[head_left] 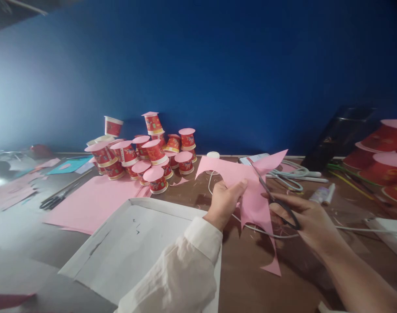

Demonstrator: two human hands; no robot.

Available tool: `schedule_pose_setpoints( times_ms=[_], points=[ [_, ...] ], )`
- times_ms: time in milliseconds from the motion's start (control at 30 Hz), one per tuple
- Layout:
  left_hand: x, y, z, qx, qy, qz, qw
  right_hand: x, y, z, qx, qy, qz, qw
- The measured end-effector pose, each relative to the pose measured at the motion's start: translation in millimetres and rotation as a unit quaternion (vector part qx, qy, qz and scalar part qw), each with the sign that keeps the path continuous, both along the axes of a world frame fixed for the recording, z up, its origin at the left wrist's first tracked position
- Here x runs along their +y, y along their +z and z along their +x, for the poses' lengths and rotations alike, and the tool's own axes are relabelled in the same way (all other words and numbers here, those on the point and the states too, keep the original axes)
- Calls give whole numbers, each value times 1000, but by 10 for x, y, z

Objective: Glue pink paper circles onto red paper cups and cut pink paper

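Observation:
My left hand (225, 202) grips a pink paper sheet (253, 198), thumb on top. Curved pieces are missing from the sheet's edges, and a narrow strip hangs down at its lower right. In my right hand (294, 217) are black-handled scissors (285, 211), fingers wrapped in the handles. Their blades point up and left against the paper's right side, near a pointed flap. Both hands are above the brown table (240, 278).
Red paper cups (154, 152) with pink discs stand stacked behind; more red cups (392, 165) are far right. Pink sheets (97, 200), a white tray (130, 243), other scissors (57, 199), white cables (294, 174) and a black container (332, 139) surround the work area.

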State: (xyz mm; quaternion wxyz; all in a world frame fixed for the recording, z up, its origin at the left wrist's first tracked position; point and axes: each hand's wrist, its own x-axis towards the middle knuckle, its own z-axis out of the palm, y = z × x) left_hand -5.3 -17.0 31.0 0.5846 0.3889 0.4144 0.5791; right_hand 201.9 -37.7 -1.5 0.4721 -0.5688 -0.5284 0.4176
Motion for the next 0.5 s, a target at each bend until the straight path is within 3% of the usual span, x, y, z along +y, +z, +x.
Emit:
schedule_pose_setpoints(
  times_ms=[500],
  points=[
    [-9, 54, 1, -21, 16, -39, 999, -6, 30, 3, 29, 13, -19, 999]
  ],
)
